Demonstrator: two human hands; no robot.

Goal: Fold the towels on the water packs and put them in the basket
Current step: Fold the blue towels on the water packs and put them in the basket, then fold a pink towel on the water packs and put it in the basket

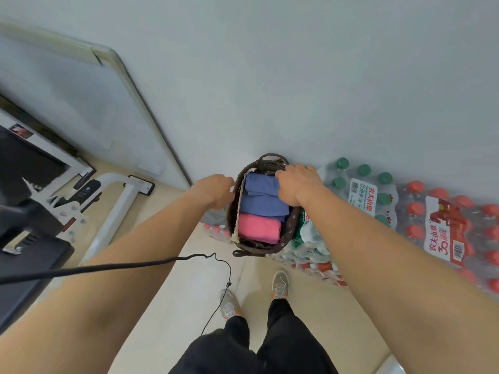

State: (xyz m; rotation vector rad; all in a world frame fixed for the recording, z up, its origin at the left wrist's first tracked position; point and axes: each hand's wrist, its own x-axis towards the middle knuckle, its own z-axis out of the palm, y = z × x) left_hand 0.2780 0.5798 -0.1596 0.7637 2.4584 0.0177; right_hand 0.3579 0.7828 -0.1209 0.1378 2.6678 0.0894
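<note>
In the oval woven basket [253, 251], soft folded towels [263, 206].

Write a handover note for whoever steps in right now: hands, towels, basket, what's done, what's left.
Left hand: fingers curled at the left rim of the basket, apparently gripping it.
Right hand: curled over the right rim, near the far handle.
Basket: at the edge of the water packs, by the wall.
Inside: far blue towel, near blue towel and pink towel, all folded and lying side by side.
Done: three towels folded and in.
Left: a grey patch shows under the left hand. I cannot tell whether it is a towel, so check it.
</note>
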